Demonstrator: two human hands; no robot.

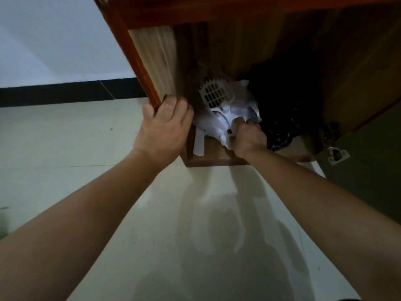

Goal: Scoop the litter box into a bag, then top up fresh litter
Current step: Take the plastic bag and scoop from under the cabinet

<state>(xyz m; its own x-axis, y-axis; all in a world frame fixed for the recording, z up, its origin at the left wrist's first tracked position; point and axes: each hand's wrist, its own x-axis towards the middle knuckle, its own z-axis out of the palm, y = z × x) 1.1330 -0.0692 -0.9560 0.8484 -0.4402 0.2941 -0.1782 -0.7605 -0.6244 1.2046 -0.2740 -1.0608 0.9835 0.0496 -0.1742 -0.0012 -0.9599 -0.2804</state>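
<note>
A white slotted litter scoop [213,94] stands inside a low wooden cabinet [217,162], its head up against the dark back. Below the scoop lies a crumpled white bag [208,123]. My right hand [246,137] is inside the cabinet and grips the white bag near the scoop's handle; whether the handle is in the grip is hidden. My left hand [165,127] holds the lower edge of the open cabinet door [138,59], fingers curled round it. A black plastic bag [280,109] fills the dark space to the right of the scoop.
The pale tiled floor [86,153] spreads in front of the cabinet, with a black skirting strip [65,92] along the white wall. A second cabinet door [368,170] stands open at the right, with a metal hinge [336,154].
</note>
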